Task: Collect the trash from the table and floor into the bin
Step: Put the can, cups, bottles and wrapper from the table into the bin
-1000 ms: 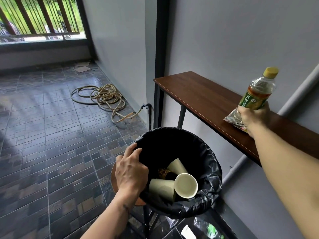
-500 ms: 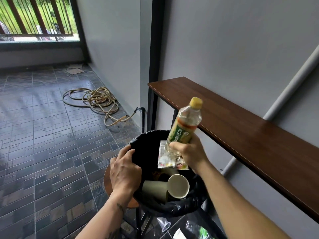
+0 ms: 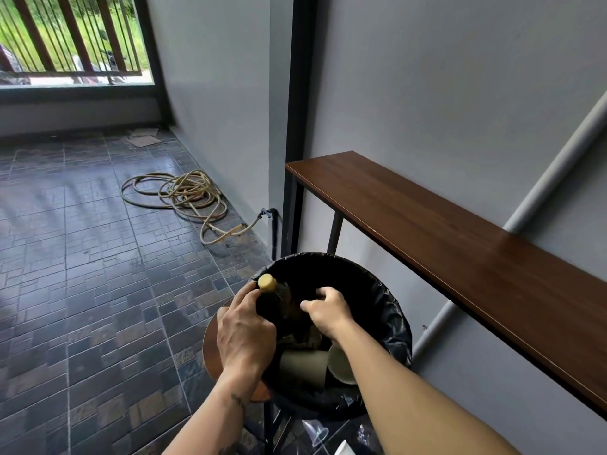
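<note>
A bin lined with a black bag (image 3: 391,310) stands on a round wooden stool (image 3: 210,339) beside the long brown table (image 3: 443,244). My left hand (image 3: 244,333) grips the bin's near-left rim. My right hand (image 3: 326,310) is down inside the bin, its fingers curled round the lower end of a plastic bottle (image 3: 277,298). The bottle leans toward the left rim and its yellow cap is level with my left thumb. Its body is dim against the liner. Two paper cups (image 3: 305,366) lie at the bottom, partly under my right forearm.
Clear plastic scraps (image 3: 320,433) lie on the tiled floor under the stool. A coiled hose (image 3: 184,195) lies by the wall further back, running to a tap, and flat cardboard pieces (image 3: 144,139) lie near the barred window. A white pipe slants down the wall behind the table.
My right hand carried the bottle and a wrapper from the table down into the bin. The bottle tipped from upright to leaning on the left rim; the wrapper is no longer visible. My left hand stayed on the rim.
</note>
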`<state>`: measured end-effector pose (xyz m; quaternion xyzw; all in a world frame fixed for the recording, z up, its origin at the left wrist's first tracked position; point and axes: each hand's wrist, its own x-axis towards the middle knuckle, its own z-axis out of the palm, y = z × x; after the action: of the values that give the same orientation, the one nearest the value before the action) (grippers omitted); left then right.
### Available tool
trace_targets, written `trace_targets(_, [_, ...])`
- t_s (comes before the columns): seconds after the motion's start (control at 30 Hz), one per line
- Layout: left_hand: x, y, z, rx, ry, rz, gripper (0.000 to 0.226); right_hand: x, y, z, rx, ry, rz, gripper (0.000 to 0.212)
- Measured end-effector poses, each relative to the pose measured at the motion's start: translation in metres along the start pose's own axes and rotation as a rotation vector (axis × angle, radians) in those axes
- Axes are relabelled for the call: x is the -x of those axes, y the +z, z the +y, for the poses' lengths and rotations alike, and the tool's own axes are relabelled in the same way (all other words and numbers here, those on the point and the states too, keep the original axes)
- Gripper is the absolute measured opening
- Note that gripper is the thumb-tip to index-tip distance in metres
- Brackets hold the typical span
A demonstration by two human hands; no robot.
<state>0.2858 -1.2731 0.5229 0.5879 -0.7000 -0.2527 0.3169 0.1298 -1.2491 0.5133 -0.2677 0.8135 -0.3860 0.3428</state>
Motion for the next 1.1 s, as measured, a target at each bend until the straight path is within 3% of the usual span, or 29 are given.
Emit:
trace_targets(0.17, [-0.002, -0.001, -0.002, 0.024, -0.015, 0.007, 0.060, 0.008, -0.034, -0.005, 0.038, -0.105, 0.034, 0.044])
trace_targets(0.33, [-0.001, 0.001, -0.002, 0.074, -0.011, 0.006, 0.059, 0.024, -0.085, 0.006, 0.178, -0.306, 0.323, 0.033])
trace_targets(0.4, [0.001, 0.000, -0.001, 0.080, -0.011, 0.002, 0.059, 0.028, -0.100, 0.020, 0.283, -0.280, 0.419, 0.038])
trace_targets(0.47, [0.003, -0.002, 0.001, 0.082, -0.011, -0.006, 0.060, 0.031, -0.110, 0.037, 0.377, -0.116, 0.424, 0.049])
trace_targets(0.57, [0.003, -0.004, 0.000, 0.075, 0.003, -0.024, 0.061, 0.042, -0.113, 0.060, 0.289, 0.028, 0.326, 0.060])
trace_targets(0.73, [0.002, -0.003, -0.004, 0.122, 0.031, -0.029, 0.064, 0.060, -0.099, 0.071, 0.125, -0.086, 0.285, 0.060])
trace_targets(0.9, [0.010, -0.008, -0.001, 0.189, 0.031, -0.051, 0.067, 0.069, -0.093, 0.078, 0.245, -0.238, 0.418, 0.059])
trace_targets(1.1, [0.025, -0.013, -0.003, 0.341, -0.078, -0.073, 0.070, 0.092, -0.096, 0.083, 0.268, -0.289, 0.430, 0.058])
